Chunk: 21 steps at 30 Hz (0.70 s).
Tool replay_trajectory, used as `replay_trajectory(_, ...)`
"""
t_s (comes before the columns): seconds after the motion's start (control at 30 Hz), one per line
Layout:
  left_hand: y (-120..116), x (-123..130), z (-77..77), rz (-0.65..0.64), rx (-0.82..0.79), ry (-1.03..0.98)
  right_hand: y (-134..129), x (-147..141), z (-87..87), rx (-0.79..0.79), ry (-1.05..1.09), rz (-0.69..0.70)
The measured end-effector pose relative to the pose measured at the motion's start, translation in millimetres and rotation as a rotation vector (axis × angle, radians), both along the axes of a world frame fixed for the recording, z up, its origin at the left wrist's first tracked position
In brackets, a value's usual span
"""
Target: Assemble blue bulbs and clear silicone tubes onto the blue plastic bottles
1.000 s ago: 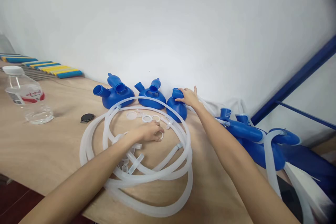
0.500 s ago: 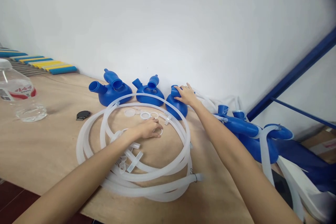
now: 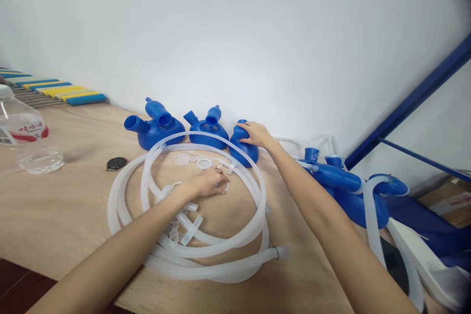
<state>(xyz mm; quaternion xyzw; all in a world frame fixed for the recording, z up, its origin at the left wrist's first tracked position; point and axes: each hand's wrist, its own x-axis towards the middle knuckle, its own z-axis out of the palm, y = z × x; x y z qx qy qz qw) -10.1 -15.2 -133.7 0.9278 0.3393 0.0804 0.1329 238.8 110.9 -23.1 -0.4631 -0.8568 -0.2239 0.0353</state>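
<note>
My left hand [image 3: 213, 181] is low over the table inside a coil of translucent corrugated hose [image 3: 257, 235]. Its curled fingers are pinched at a small white plastic ring [image 3: 227, 186], mostly hidden by them. My right hand [image 3: 256, 134] is closed around a blue cup-ended fitting [image 3: 241, 132] on top of the rightmost blue urinal bottle [image 3: 245, 153] by the wall. Two similar bottles stand to its left, a middle bottle [image 3: 208, 139] and a left bottle [image 3: 162, 135], each with a loose-looking fitting on top. White ring caps [image 3: 203, 163] lie beyond my left hand.
A water bottle [image 3: 31, 142] and a round black watch-like object [image 3: 117, 163] are on the left. Blue and yellow tubes [image 3: 66, 91] lie behind them. More blue bottles with hose [image 3: 353, 191] crowd the right side, below a blue metal rail [image 3: 412, 103].
My right hand has moved slightly left, its fingers now closer around the blue fitting, which appears tilted. The left hand stays nearly still at the white ring.
</note>
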Motion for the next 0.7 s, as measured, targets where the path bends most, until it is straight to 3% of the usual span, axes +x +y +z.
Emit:
replay_trajectory(0.13,0,1,1.1,0.005,0.000,0.016,-4,-4,-4.1,0.001,-0.032,0.062)
replay_trajectory(0.3,-4,0,2.7,0.005,-0.008,0.042,-5,-4,-14.3,-0.030,0.432,0.110)
replay_trajectory(0.4,-4,-4,13.4,0.035,-0.004,-0.028,-15,-2,-11.5,0.012,0.602,0.171)
replay_trajectory(0.5,2,-9,43.6,0.137,0.057,-0.270,-43,5,4.9,0.077,0.650,0.180)
replay_trajectory(0.63,5,-5,102.8,0.338,0.138,-0.741,-105,16,34.8,-0.002,0.524,0.185)
replay_trajectory(0.7,0,3,127.1,0.254,0.101,-0.883,-136,18,45.5,0.012,0.550,0.183)
